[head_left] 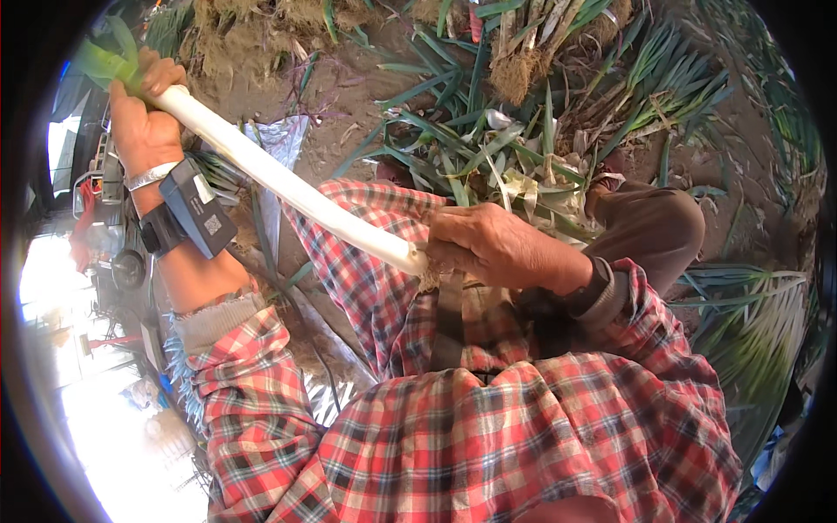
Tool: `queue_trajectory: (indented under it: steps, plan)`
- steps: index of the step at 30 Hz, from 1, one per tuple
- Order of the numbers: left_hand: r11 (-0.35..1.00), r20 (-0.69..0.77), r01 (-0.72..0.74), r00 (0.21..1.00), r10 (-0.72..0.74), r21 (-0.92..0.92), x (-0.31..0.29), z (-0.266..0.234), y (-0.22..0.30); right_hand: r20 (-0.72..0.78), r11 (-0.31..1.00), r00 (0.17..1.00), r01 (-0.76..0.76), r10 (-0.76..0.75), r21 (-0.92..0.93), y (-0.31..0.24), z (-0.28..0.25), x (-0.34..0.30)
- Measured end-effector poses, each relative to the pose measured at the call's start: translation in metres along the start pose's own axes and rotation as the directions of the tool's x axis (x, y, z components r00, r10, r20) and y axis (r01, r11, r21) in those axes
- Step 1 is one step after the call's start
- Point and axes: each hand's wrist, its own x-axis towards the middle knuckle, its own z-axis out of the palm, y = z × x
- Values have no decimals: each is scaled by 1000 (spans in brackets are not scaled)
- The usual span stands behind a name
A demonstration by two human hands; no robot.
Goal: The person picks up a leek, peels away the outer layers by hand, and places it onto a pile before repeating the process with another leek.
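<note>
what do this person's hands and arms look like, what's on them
Left hand: bare, its wrist wearing a pale bracelet, black strap and flat dark box. Right hand: bare, with a dark wristband. Red-and-black plaid sleeves, greyish cuffs.

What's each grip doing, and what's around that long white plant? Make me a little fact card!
Plant: long white stalk, slanting, green at the upper-left end
Left grip: wrapped around the stalk near its green end
Right grip: at the root end; exact hold hidden
Left wrist: dark boxy device strapped on
Clothes: red plaid shirt
Ground: brown soil, with leafy green bundle at upper right
</note>
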Motion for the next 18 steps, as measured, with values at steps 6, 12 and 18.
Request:
queue_trajectory:
  steps: [6,12,18]
  plan:
    - [993,-152,-62,985,77,105,4,-20,15,48,846,957,-228,286,-482,30,-11,-54]
    - [996,-200,4,980,13,87,-6,-25,16,-165,780,938,-346,305,-521,32,-25,-58]
    - [961,-481,-113,847,226,253,-18,34,-11,-161,948,971,-214,178,-238,-13,-17,-5]
